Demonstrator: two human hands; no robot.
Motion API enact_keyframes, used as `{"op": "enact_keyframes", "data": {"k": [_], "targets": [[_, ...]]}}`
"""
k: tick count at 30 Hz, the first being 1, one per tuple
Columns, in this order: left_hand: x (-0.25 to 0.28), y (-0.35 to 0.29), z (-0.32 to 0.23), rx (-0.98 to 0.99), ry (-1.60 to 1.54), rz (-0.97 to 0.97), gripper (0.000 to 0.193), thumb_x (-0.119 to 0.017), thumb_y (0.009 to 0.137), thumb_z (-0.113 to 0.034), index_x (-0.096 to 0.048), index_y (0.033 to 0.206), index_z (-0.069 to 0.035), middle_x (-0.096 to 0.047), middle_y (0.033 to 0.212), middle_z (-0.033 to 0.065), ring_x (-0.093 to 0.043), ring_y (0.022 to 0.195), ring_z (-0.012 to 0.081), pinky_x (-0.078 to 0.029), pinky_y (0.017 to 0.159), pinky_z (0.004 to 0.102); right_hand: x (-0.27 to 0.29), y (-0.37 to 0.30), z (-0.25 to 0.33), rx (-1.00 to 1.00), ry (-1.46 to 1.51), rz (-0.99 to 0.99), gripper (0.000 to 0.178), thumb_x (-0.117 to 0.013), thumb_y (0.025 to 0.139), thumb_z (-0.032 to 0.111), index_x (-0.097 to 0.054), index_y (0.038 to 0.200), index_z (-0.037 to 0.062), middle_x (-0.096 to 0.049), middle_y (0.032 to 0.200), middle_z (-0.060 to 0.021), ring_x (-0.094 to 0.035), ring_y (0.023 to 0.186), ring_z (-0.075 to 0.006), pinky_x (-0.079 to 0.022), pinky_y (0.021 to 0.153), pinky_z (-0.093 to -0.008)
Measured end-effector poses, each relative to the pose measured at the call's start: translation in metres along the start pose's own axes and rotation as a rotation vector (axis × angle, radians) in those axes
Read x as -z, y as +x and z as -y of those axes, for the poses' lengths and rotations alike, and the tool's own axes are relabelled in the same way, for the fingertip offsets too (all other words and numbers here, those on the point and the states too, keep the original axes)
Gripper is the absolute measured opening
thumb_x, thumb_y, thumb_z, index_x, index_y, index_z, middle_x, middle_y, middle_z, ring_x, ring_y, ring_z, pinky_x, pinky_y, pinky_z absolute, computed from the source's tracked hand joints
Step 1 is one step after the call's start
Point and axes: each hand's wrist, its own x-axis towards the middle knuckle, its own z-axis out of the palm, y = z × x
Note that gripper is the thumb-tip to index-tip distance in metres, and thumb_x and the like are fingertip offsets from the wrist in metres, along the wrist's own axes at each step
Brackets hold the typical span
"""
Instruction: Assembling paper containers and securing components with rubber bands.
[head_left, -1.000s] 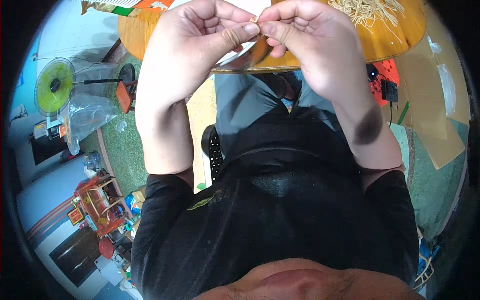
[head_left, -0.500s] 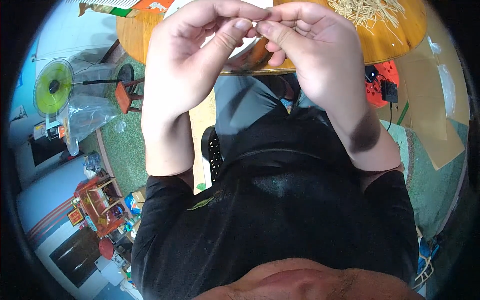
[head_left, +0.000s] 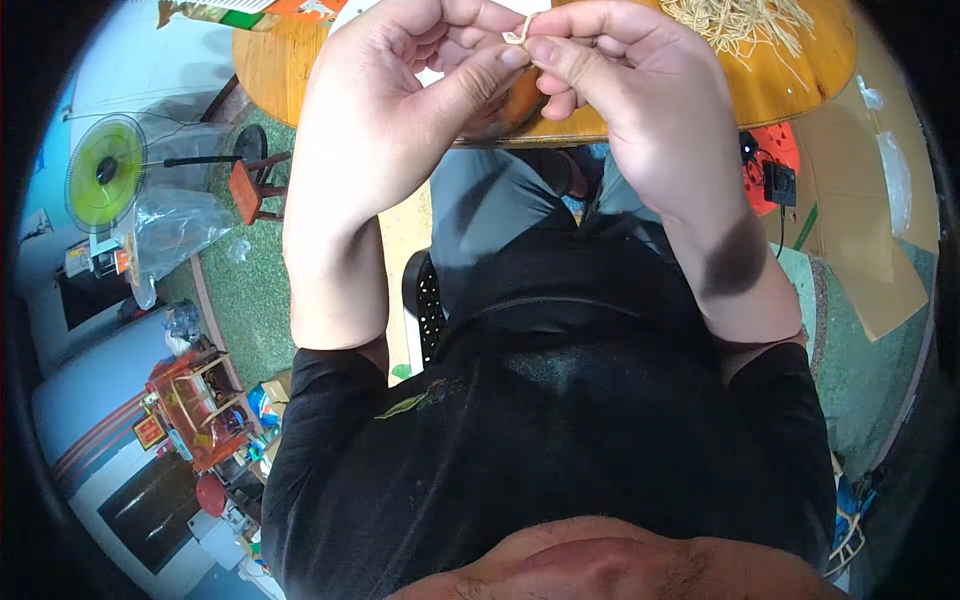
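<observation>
A short bend of pale cord (head_left: 519, 38) stands up between my fingertips at the top of the view, over the near edge of the wooden table (head_left: 268, 75). My left hand (head_left: 395, 110) pinches it between thumb and forefinger. From the other side my right hand (head_left: 650, 85) grips it the same way, its thumb tip almost touching the left one. Beyond my right hand lies a loose heap of beige cords (head_left: 745, 25), similar in colour. Behind my left hand is a white rounded thing (head_left: 352, 12), mostly hidden.
A green-bladed fan (head_left: 107, 172) stands on the left, near a small reddish stool (head_left: 245, 192). Under the table's right side sits a red stool top (head_left: 778, 150) with a black power adapter (head_left: 780, 184). Flattened cardboard (head_left: 850, 200) lies at the right.
A bend of cord now shows above my fingertips, where none was visible before. My hands have shifted slightly, the right one a little to the right.
</observation>
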Motion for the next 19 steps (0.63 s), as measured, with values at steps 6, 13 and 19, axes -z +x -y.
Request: {"op": "enact_keyframes", "data": {"k": [6,13,19], "targets": [[-0.003,-0.004,-0.003,0.010,0.083,-0.099,0.011,-0.074,0.093,0.004,-0.068,0.102,0.004,-0.073,0.095,0.0052,-0.066,0.086,0.0081,-0.053,0.078,0.0233,0.002,0.001,-0.003,0.013,0.033,0.053,0.016,-0.064,0.101,0.006,-0.068,0.109,-0.0074,-0.073,0.093,-0.0086,-0.070,0.079,-0.0120,-0.058,0.073,-0.0238],[-0.006,0.004,0.009,-0.011,0.311,-0.153,0.011,-0.076,0.090,0.002,-0.070,0.099,0.002,-0.071,0.090,0.0017,-0.061,0.079,0.0064,-0.049,0.072,0.0225,0.004,0.002,-0.001,0.022,0.086,0.106,0.018,-0.063,0.102,0.008,-0.069,0.110,-0.0072,-0.074,0.096,-0.0093,-0.071,0.082,-0.0131,-0.058,0.075,-0.0235],[-0.002,0.039,0.069,-0.932,-0.520,0.283,0.025,-0.075,0.086,0.005,-0.069,0.110,0.001,-0.068,0.089,0.0013,-0.060,0.082,0.0069,-0.049,0.078,0.0232,0.007,0.008,-0.008,0.036,0.124,0.165,0.019,-0.061,0.104,0.009,-0.068,0.111,-0.0065,-0.074,0.098,-0.0111,-0.071,0.085,-0.0139,-0.058,0.077,-0.0239]]}}
